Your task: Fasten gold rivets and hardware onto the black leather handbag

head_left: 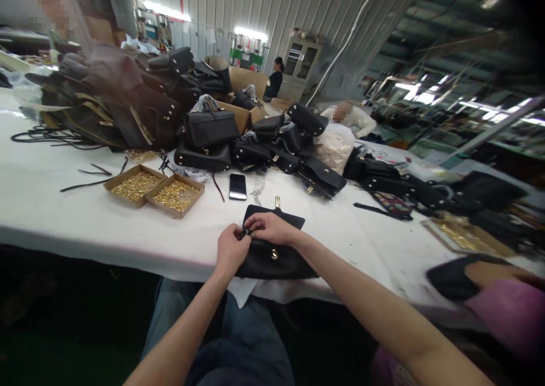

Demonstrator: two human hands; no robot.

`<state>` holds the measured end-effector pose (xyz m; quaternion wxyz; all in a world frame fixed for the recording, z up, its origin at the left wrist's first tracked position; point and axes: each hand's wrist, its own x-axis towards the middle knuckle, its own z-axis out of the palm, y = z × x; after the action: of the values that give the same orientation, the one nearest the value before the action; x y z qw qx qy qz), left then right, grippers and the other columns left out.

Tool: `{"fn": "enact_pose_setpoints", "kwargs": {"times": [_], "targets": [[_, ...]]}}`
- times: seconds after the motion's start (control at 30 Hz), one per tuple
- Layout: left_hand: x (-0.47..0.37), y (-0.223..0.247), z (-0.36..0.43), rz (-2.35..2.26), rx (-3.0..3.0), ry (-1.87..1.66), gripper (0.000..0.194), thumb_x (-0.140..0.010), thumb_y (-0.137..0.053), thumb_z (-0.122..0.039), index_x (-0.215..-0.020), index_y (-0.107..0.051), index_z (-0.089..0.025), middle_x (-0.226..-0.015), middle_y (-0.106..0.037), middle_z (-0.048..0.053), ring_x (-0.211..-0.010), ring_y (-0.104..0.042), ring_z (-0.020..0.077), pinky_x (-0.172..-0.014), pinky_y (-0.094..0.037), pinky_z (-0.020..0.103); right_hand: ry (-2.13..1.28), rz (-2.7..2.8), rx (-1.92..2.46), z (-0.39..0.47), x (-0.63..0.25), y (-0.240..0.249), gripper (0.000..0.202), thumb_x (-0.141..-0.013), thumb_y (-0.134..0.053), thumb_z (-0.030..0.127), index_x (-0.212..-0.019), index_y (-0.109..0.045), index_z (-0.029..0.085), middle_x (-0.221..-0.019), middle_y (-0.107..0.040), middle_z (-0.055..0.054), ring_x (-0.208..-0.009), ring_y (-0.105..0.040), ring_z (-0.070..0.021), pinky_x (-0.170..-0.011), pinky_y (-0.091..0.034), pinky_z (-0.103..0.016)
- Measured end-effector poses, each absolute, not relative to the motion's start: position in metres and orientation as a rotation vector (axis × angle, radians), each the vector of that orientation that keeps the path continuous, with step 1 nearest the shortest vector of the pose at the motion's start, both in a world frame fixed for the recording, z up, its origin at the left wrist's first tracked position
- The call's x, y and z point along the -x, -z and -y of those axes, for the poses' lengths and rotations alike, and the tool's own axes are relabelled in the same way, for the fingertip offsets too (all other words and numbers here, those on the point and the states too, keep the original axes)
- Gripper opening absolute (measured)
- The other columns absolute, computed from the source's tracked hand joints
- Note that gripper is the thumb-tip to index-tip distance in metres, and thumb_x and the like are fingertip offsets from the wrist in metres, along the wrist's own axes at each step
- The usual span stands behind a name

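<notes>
A black handbag lies at the table's front edge before me, its flap folded back. A gold clasp plate sticks out from the flap, and a gold turn lock sits on the bag's front. My left hand pinches the bag's upper left corner. Opposite it, my right hand reaches across the opening, its fingers closed on the same corner. A small dark piece shows between the fingertips; its exact shape is hidden.
Two cardboard trays of small gold fittings and a phone lie beyond my hands. Black bags are heaped behind. At right, a co-worker's purple sleeve and another fittings tray are near the edge.
</notes>
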<state>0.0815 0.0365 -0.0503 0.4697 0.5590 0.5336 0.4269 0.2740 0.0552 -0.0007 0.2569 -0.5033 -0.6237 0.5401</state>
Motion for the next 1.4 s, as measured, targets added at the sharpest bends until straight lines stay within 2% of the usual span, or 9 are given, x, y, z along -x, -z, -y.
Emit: {"fn": "enact_pose_setpoints", "kwargs": {"times": [0.2, 0.37, 0.57, 0.7, 0.87, 0.97, 1.1, 1.17, 1.4], "targets": [[-0.083, 0.058, -0.034, -1.259, -1.299, -1.024, 0.021, -0.080, -0.079, -0.036, -0.088, -0.078, -0.017, -0.073, -0.075, 0.004, -0.067, -0.064, 0.0184, -0.061, -0.042, 0.027, -1.421, 1.506, 1.566, -0.055, -0.276, 0.003, 0.047, -0.068, -0.090, 0.011, -0.113, -0.075, 0.015, -0.084, -0.083, -0.005, -0.074, -0.076, -0.0183, -0.065, -0.055, -0.023], [-0.083, 0.054, -0.028, -1.262, -1.287, -1.047, 0.024, -0.081, -0.080, -0.036, -0.093, -0.082, -0.015, -0.075, -0.078, 0.005, -0.069, -0.067, 0.0186, -0.062, -0.044, 0.026, -1.495, 1.449, 1.536, -0.051, -0.276, 0.003, 0.048, -0.066, -0.088, 0.010, -0.113, -0.075, 0.014, -0.088, -0.083, -0.005, -0.077, -0.076, -0.0183, -0.068, -0.057, -0.024], [-0.077, 0.039, -0.018, -1.127, -1.376, -1.041, 0.029, -0.091, -0.073, -0.035, -0.110, -0.086, -0.018, -0.101, -0.086, 0.006, -0.095, -0.078, 0.0252, -0.084, -0.056, 0.030, -1.553, 1.521, 1.366, -0.048, -0.277, 0.000, 0.047, -0.070, -0.080, 0.010, -0.116, -0.077, 0.015, -0.091, -0.082, -0.004, -0.077, -0.073, -0.0153, -0.066, -0.051, -0.022], [-0.069, 0.038, -0.019, -1.067, -1.425, -0.952, 0.033, -0.093, -0.068, -0.032, -0.117, -0.086, -0.017, -0.110, -0.086, 0.007, -0.108, -0.078, 0.0294, -0.091, -0.058, 0.033, -1.517, 1.594, 1.324, -0.045, -0.273, -0.003, 0.051, -0.071, -0.082, 0.012, -0.121, -0.072, 0.016, -0.093, -0.082, -0.004, -0.079, -0.074, -0.0164, -0.068, -0.053, -0.024], [-0.059, 0.049, -0.024, -1.054, -1.478, -0.862, 0.051, -0.090, -0.062, -0.019, -0.139, -0.076, -0.013, -0.137, -0.079, 0.013, -0.128, -0.073, 0.0297, -0.111, -0.055, 0.038, -1.416, 1.702, 1.406, -0.039, -0.263, 0.000, 0.047, -0.069, -0.089, 0.015, -0.113, -0.071, 0.018, -0.091, -0.081, -0.004, -0.082, -0.076, -0.0192, -0.069, -0.055, -0.025], [-0.054, 0.055, -0.025, -1.031, -1.539, -0.838, 0.047, -0.090, -0.062, -0.019, -0.134, -0.079, -0.015, -0.131, -0.081, 0.011, -0.122, -0.074, 0.0280, -0.109, -0.055, 0.036, -1.461, 1.638, 1.430, -0.037, -0.262, 0.007, 0.053, -0.067, -0.092, 0.016, -0.114, -0.067, 0.019, -0.091, -0.082, -0.005, -0.085, -0.078, -0.0219, -0.072, -0.058, -0.028], [-0.050, 0.059, -0.028, -1.028, -1.554, -0.787, 0.039, -0.087, -0.065, -0.021, -0.123, -0.082, -0.017, -0.100, -0.084, 0.006, -0.088, -0.075, 0.0229, -0.079, -0.055, 0.031, -1.389, 1.596, 1.501, -0.036, -0.263, 0.011, 0.060, -0.062, -0.096, 0.018, -0.112, -0.063, 0.020, -0.092, -0.080, -0.005, -0.085, -0.077, -0.0224, -0.072, -0.058, -0.029], [-0.049, 0.058, -0.029, -1.039, -1.562, -0.769, 0.038, -0.087, -0.063, -0.019, -0.120, -0.082, -0.018, -0.093, -0.082, 0.005, -0.080, -0.071, 0.0207, -0.073, -0.052, 0.029, -1.263, 1.652, 1.547, -0.036, -0.262, 0.010, 0.058, -0.059, -0.096, 0.017, -0.107, -0.064, 0.020, -0.096, -0.079, -0.004, -0.083, -0.076, -0.0204, -0.069, -0.056, -0.027], [-0.048, 0.037, -0.020, -0.976, -1.658, -0.846, 0.038, -0.087, -0.057, -0.013, -0.118, -0.078, -0.022, -0.116, -0.082, 0.005, -0.108, -0.073, 0.0229, -0.097, -0.052, 0.032, -1.234, 1.817, 1.489, -0.027, -0.257, -0.005, 0.041, -0.071, -0.084, 0.016, -0.105, -0.061, 0.022, -0.089, -0.074, 0.001, -0.078, -0.074, -0.0187, -0.062, -0.052, -0.025]]}}
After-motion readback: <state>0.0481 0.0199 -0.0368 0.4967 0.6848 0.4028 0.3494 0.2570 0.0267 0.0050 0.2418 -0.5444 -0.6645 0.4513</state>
